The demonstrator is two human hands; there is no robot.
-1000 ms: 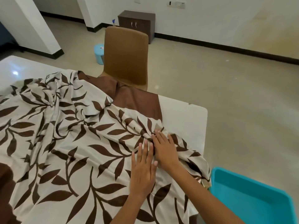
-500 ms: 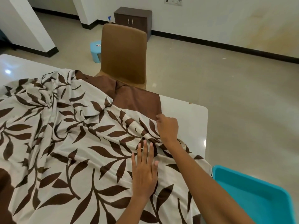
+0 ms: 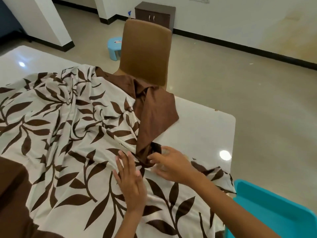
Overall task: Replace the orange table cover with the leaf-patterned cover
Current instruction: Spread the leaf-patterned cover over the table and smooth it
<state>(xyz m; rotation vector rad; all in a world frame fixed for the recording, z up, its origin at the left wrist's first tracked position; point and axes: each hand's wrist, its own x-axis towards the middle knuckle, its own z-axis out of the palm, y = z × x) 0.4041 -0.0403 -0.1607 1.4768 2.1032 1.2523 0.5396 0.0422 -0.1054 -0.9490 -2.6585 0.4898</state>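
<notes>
Overhead, rumpled leaf-patterned cover across glossy white table; left grip flat, right grip pinching brown fabric.

No text can be read anywhere. The small light-blue plastic stool, in the upper middle of the frame, carries a coloured sticker on top, too blurred to make out.
</notes>
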